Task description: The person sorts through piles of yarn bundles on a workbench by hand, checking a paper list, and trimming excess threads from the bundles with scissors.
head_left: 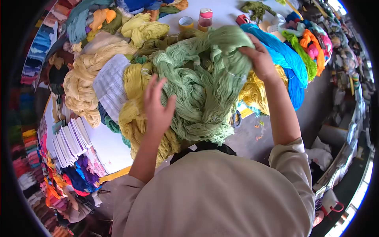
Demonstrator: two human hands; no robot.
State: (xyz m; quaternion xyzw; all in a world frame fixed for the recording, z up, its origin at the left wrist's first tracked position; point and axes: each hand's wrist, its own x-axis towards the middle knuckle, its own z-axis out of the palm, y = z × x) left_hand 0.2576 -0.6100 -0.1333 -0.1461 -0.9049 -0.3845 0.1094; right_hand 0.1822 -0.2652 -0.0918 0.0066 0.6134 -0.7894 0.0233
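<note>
A large pale-green yarn hank [193, 93] lies loosely bunched in front of me, its lower end hanging past the table's near edge. My right hand [258, 57] grips its upper right part, fingers closed round the strands and lifting a loop. My left hand [159, 104] is at the hank's left side, fingers apart and holding nothing. Beneath and beside that hand are mustard-yellow yarn hanks [134, 114]. A printed sheet of paper [112, 85] rests between these and a cream yarn hank [81, 87]. Under my right forearm is golden-yellow yarn [252, 94], next to bright blue yarn [286, 59].
The white table [116, 156] has a yellow edge. At its back stand a tape roll [185, 23] and a pink-lidded jar [205, 17]. White booklets [71, 140] lie at left. Orange yarn [312, 45] is at right, with shelves of coloured yarn [33, 51] on the far left.
</note>
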